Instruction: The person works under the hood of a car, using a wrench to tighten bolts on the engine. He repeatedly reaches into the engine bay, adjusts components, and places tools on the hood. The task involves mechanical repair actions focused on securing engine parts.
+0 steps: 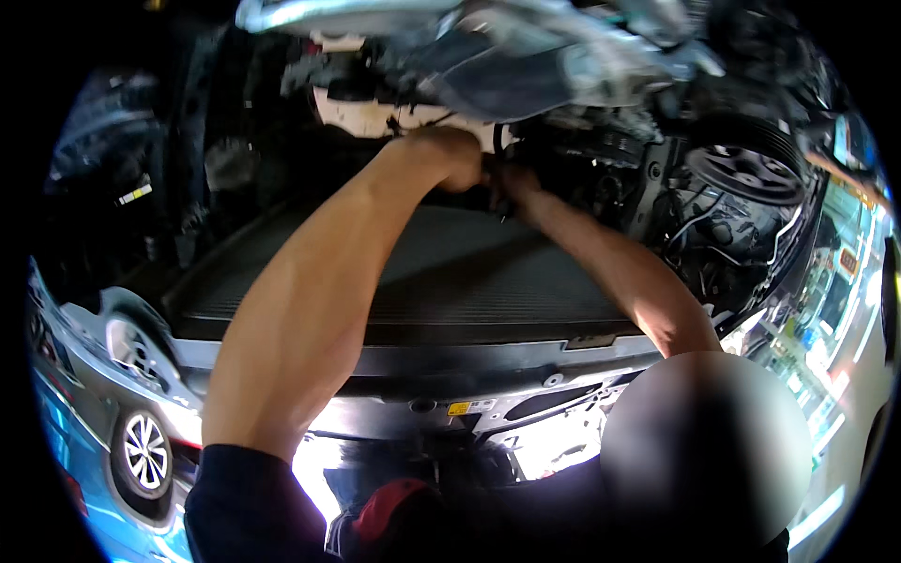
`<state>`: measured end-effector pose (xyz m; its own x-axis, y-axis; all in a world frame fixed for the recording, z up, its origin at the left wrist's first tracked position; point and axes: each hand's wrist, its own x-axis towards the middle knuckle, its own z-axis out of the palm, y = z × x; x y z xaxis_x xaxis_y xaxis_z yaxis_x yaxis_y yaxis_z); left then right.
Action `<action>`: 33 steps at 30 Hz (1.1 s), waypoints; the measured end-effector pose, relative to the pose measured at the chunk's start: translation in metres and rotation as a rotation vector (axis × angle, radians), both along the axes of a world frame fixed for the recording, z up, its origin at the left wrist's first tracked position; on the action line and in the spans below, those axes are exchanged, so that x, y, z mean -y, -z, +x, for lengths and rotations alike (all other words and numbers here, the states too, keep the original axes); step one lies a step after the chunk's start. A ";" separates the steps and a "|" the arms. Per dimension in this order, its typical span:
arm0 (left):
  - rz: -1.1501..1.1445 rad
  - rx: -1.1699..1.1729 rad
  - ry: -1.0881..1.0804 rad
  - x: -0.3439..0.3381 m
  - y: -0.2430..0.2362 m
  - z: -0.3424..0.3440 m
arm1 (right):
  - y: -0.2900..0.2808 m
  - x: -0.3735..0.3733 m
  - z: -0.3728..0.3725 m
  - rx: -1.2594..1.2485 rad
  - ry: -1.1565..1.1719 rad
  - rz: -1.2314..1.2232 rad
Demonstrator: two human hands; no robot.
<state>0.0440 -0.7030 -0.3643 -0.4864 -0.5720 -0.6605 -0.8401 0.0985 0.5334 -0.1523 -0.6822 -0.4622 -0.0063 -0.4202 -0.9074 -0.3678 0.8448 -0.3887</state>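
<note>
Both my arms reach deep into a car's engine bay, the hands close together. My left hand (450,155) is closed like a fist, its fingers turned away from view. Beside it, my right hand (519,185) is curled at a small dark part that is too dim and blurred to name. A thin black hose or cable (500,139) rises right by the two hands. Below them lies the dark flat radiator (469,258), with my forearms crossing over it. Past the hands is a large grey metal engine part (502,80), smeared by motion.
A ribbed black pulley (746,169) stands at the right, with thin metal pipes (694,225) under it. The front crossmember (450,361) runs across below the radiator. At the lower left is a blue car (84,460) with a spoked wheel (145,452). A blurred patch covers the lower right.
</note>
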 end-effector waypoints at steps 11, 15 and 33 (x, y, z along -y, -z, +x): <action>0.482 -0.625 -1.222 -0.043 -0.116 -0.031 | -0.267 -0.031 0.034 0.409 -0.128 -0.192; 0.629 -0.791 -1.141 -0.083 -0.178 -0.090 | -0.338 -0.126 -0.082 -0.081 -0.571 -1.258; 0.138 -0.617 -1.094 -0.269 -0.295 -0.062 | -0.290 -0.178 -0.389 -0.878 0.318 -1.054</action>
